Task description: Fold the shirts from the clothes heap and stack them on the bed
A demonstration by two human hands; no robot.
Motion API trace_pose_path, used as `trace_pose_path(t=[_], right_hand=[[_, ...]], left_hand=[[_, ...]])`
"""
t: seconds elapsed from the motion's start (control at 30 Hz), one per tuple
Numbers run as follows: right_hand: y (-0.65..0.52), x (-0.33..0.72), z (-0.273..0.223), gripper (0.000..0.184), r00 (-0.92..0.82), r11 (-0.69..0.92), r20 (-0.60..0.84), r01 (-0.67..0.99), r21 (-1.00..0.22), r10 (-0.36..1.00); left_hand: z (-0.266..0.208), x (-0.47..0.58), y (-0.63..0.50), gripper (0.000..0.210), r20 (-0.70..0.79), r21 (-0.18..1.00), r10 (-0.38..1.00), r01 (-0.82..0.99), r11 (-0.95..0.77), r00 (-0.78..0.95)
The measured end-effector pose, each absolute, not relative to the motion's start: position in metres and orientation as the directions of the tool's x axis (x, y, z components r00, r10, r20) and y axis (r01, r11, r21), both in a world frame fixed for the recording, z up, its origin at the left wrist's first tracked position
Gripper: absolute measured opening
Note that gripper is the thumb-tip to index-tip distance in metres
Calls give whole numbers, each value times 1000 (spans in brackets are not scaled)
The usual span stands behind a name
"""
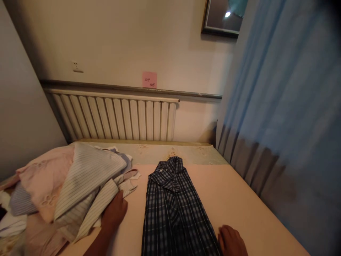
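Observation:
A dark blue plaid shirt [173, 209] lies folded lengthwise on the bed, its collar toward the wall and its lower part cut off by the bottom of the view. At its right edge, my right hand [232, 241] is closed with curled fingers on the cloth. My left hand [115, 209] rests at the right side of a heap of clothes, against a pale striped garment [90, 170]. Its fingers are curled under, so what they grip, if anything, is hidden. Also in the heap is a pink garment [48, 174] with cut-out embroidery.
A pink sheet [221, 192] covers the bed. Behind it, a white radiator [119, 115] runs along the wall, with a pink note [149, 80] above. Blue curtains [287, 106] hang close on the right. A framed picture [222, 21] is high on the wall.

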State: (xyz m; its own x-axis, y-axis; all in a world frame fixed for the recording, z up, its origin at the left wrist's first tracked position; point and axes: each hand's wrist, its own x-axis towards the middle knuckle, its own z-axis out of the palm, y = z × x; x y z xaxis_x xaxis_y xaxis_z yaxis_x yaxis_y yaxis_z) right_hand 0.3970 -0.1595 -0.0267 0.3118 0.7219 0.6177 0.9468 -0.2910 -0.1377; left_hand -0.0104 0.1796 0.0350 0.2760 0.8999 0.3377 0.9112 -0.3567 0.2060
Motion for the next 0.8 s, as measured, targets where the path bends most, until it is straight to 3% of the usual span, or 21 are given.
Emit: trace_pose_path(t=[0.17, 0.33, 0.43, 0.53, 0.8], right_hand=[[-163, 389, -16, 19, 351, -293, 592, 936, -195, 726], [-162, 388, -10, 23, 480, -336, 516, 874, -352, 709], [-140, 396, 11, 29, 632, -454, 326, 752, -478, 703], [-88, 411, 50, 30, 656, -490, 201, 702, -517, 728], [119, 428, 133, 29, 537, -352, 316, 799, -487, 782]], left_hand=[[9, -13, 131, 52, 404, 4, 850, 929, -371, 338], [-5, -16, 98, 53, 429, 15, 852, 940, -340, 301], [-6, -16, 90, 54, 427, 34, 863, 949, -314, 270], [-6, -15, 89, 51, 438, 42, 858, 947, -320, 270], [-12, -15, 94, 51, 406, 39, 874, 950, -309, 267]])
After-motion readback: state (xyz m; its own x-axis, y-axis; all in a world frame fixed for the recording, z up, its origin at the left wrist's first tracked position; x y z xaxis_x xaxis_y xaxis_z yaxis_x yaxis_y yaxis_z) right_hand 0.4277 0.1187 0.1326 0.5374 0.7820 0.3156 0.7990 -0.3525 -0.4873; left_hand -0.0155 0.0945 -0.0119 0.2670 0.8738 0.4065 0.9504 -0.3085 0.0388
